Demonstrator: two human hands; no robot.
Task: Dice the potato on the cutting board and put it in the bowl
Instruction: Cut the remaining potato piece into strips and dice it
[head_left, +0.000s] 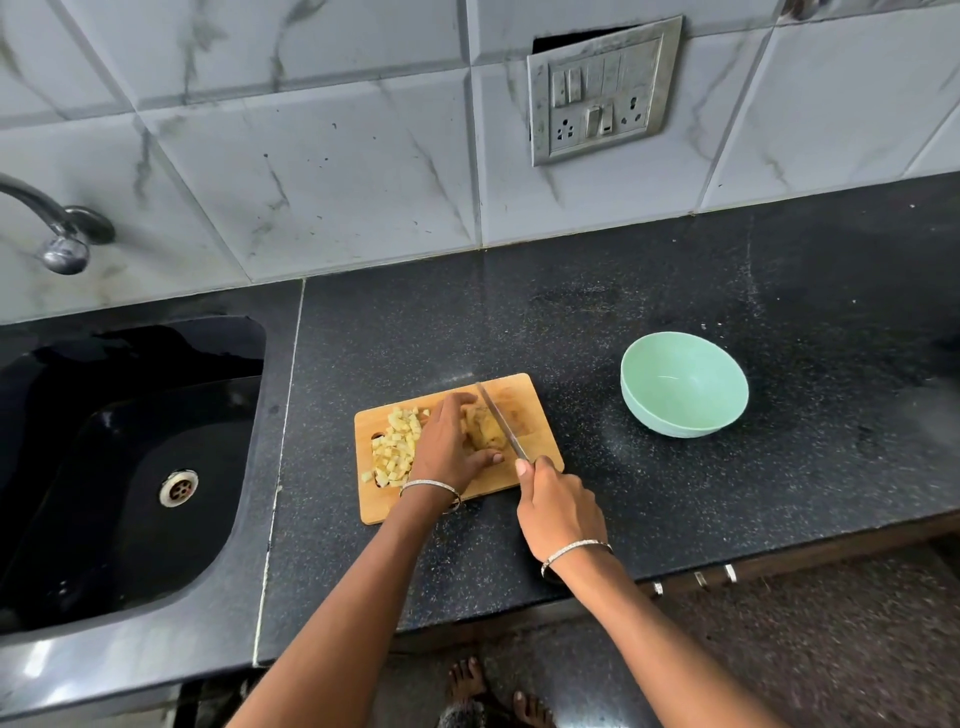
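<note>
Two hands on the cutting board (540, 457): your left hand (445, 447) clamps and half-hides the potato (485, 434), your right hand (561, 506) grips the knife (501, 423); bowl (683, 384) nearby.

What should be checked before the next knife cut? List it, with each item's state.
1. Left hand steadies the uncut potato piece: ok.
2. Right hand grips the knife, blade over the piece: ok.
3. Left fingertips clear of the blade: cannot tell, they are very close.
4. Diced cubes piled aside, left of the cut: ok.
5. Cutting board flat on the counter: ok.
6. Bowl upright, empty, right of the board: ok.
</note>
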